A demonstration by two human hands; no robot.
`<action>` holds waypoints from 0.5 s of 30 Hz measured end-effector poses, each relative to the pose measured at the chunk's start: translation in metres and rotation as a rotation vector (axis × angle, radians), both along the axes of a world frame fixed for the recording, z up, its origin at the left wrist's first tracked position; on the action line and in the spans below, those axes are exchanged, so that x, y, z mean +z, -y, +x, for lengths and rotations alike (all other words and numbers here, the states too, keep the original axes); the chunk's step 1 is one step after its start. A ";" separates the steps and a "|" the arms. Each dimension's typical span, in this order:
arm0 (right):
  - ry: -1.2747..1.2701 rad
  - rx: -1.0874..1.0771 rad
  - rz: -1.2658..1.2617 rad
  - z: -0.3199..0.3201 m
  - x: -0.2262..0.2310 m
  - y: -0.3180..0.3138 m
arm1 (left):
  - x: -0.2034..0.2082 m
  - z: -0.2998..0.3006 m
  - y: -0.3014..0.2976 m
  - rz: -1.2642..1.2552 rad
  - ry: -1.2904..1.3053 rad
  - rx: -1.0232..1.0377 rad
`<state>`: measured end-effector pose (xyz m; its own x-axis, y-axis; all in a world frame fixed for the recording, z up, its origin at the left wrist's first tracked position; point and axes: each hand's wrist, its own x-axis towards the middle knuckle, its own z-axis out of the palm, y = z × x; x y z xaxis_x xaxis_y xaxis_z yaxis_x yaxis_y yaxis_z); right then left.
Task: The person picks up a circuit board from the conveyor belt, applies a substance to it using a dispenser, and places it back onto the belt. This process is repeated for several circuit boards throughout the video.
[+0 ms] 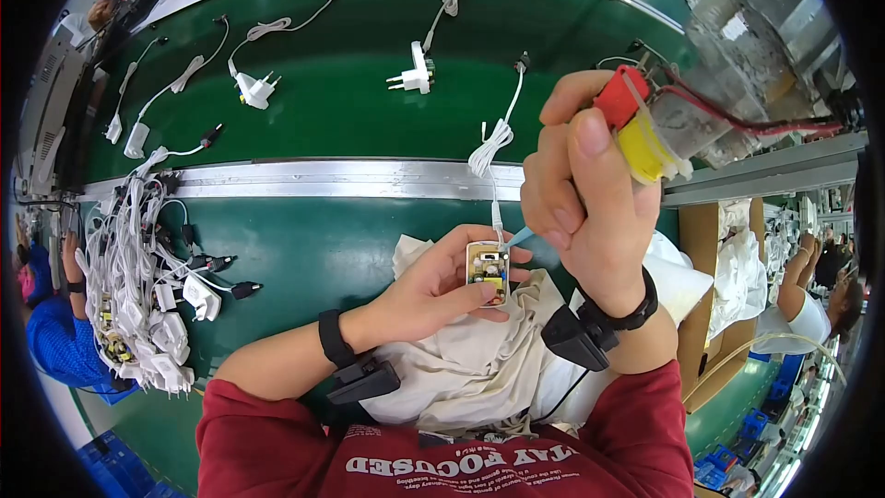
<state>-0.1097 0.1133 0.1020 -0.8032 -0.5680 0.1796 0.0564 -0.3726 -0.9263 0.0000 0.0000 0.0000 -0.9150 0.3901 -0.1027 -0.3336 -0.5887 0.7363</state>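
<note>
My left hand (426, 284) is closed around a small white power adapter (489, 265) whose casing is open, its circuit board facing up. From its upper end a white cord (491, 146) runs away over the metal rail. My right hand (590, 189), raised at the right, grips a tool with a red and yellow top (636, 129). A light blue tapered tip (522, 237) shows below that hand and reaches the adapter's upper right corner. My fingers hide the middle of the tool. White cloth (479, 355) lies beneath my hands.
Beyond the metal rail (350, 180), several corded adapters, such as one white plug (254, 90), lie on a green belt (341, 124). A heap of adapters (152, 295) is at left. A clear plastic vessel (737, 37) stands upper right; a carton (696, 314) is below it. Other people sit at both sides.
</note>
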 end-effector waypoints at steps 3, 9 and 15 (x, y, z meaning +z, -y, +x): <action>0.053 0.026 -0.024 0.006 0.005 0.001 | -0.003 0.000 0.002 -0.010 0.070 0.039; -0.114 0.047 0.105 0.020 0.003 0.007 | -0.001 -0.002 0.009 0.124 0.188 0.130; -0.119 0.034 0.131 0.029 0.001 0.013 | -0.004 0.007 0.017 0.215 0.175 0.148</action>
<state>-0.0808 0.1008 0.1026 -0.7608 -0.6189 0.1950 -0.0464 -0.2479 -0.9677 0.0066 -0.0168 -0.0042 -0.9392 0.2837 -0.1934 -0.3434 -0.7766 0.5281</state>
